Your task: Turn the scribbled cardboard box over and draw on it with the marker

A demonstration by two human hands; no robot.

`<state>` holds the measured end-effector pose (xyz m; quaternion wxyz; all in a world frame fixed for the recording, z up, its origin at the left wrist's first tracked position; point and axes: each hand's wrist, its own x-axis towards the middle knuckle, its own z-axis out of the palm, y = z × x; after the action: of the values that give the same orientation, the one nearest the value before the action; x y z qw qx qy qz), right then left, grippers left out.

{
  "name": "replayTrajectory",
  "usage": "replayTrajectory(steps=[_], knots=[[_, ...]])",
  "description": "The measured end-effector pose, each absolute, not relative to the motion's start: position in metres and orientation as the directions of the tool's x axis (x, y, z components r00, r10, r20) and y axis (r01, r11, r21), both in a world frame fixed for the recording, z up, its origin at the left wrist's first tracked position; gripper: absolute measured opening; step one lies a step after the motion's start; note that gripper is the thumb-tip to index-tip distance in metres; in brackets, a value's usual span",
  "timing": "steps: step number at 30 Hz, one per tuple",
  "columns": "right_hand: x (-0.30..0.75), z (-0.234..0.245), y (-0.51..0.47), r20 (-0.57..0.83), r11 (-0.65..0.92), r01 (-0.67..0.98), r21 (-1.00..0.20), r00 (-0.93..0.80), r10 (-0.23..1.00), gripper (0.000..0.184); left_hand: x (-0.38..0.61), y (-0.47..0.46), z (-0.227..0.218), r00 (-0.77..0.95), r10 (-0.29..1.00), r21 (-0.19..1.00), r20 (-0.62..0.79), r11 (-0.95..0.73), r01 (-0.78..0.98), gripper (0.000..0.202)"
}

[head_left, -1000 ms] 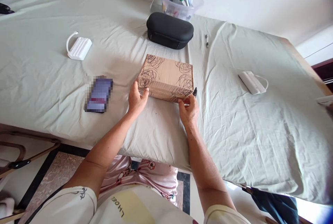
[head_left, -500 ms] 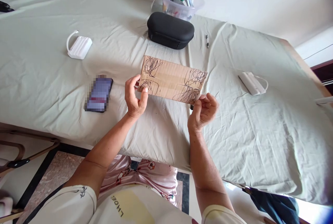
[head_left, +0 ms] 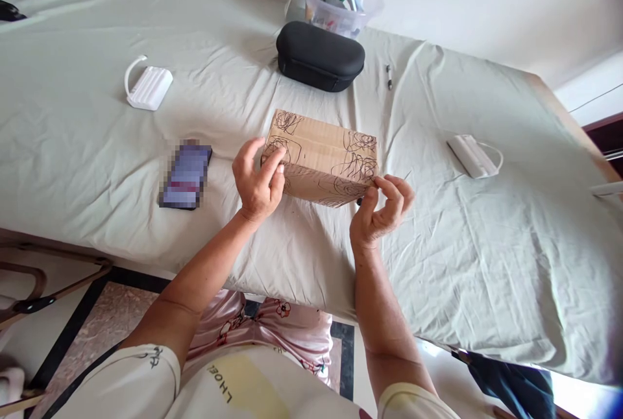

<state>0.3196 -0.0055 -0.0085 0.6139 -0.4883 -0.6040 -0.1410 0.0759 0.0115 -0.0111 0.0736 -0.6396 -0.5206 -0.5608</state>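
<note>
A brown cardboard box (head_left: 324,158) with black scribbles on its faces is held tilted just above the sheet-covered table (head_left: 487,250). My left hand (head_left: 257,180) grips the box's left end, fingers over the top corner. Pinching the lower right corner is my right hand (head_left: 381,209), which also has a dark pen tip showing just under its fingers at the box's edge.
A phone (head_left: 185,174) lies left of the box. A black case (head_left: 320,56) sits behind it, with a pen (head_left: 389,76) and a plastic tub (head_left: 338,9) of items beyond. White power banks lie at left (head_left: 148,87) and right (head_left: 472,154).
The box was lifted off the table and turned in both hands; a different scribbled face now points up, and my right hand has shifted to the lower right corner.
</note>
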Motion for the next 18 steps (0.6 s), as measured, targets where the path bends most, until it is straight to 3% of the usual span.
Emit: replayTrajectory(steps=[3,5,11,14,18], knots=[[0.311,-0.009,-0.011,0.913,0.406,0.877,-0.256,0.082,0.400,0.023,0.082,0.008,-0.014,-0.097,0.628,0.457,0.772,-0.442,0.772,0.034],[0.301,-0.010,-0.016,0.884,0.373,0.906,-0.199,0.002,0.467,0.028,0.087,0.004,-0.015,-0.037,0.648,0.430,0.760,-0.460,0.777,0.033],[0.274,-0.008,-0.025,0.713,0.315,0.919,-0.239,-0.054,0.699,0.041,0.104,-0.006,-0.011,0.108,0.651,0.351,0.751,-0.533,0.770,0.036],[0.273,-0.006,-0.025,0.717,0.313,0.919,-0.241,-0.049,0.696,0.042,0.106,-0.006,-0.009,0.116,0.653,0.348,0.748,-0.536,0.769,0.038],[0.284,-0.006,-0.020,0.819,0.387,0.894,-0.224,-0.042,0.572,0.042,0.102,-0.002,-0.012,0.087,0.615,0.329,0.784,-0.530,0.781,0.037]])
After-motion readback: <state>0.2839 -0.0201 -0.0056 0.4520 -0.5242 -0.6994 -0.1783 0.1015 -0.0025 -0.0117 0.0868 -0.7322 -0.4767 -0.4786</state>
